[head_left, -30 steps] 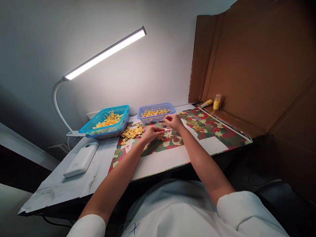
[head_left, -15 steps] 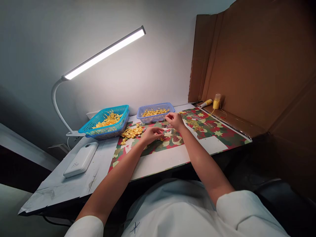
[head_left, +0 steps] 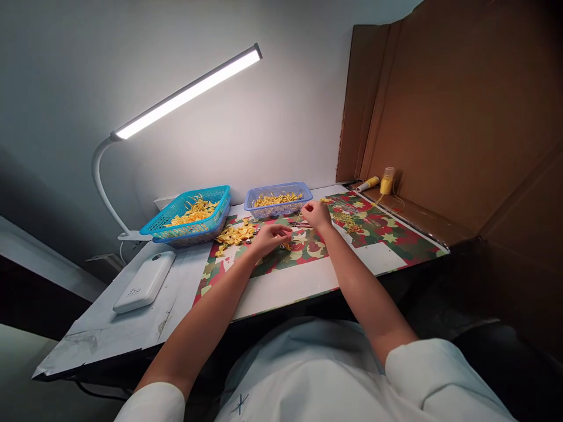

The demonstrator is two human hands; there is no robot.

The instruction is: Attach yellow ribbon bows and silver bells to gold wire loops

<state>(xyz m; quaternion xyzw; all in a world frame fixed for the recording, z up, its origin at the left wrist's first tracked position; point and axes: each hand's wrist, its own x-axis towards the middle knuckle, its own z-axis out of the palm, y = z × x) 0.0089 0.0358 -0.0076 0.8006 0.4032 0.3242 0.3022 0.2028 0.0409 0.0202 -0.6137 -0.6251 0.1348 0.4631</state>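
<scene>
Above the camouflage-patterned sheet (head_left: 382, 225), my left hand (head_left: 269, 240) is closed, its fingertips pinched near a small yellow piece with a shiny bead (head_left: 285, 247). What sits between those fingertips is too small to make out. My right hand (head_left: 315, 214) pinches a thin yellow cord (head_left: 299, 218) that hangs down and leftward from its fingertips. Left of my left hand lies a pile of yellow bows (head_left: 235, 235). Beyond my hands, a purple basket (head_left: 278, 208) holds more yellow pieces. Yellow cords (head_left: 347, 223) lie to the right of my right hand.
A turquoise basket (head_left: 152, 230) of yellow pieces stands back left, stacked on another basket. In front of it lies a white power bank (head_left: 145, 282). A lit lamp (head_left: 189, 94) arches overhead. Yellow thread spools (head_left: 386, 181) stand by the cardboard wall (head_left: 461, 117).
My right hand has shifted slightly right, and the cord at its fingertips now slants. My left hand has barely moved.
</scene>
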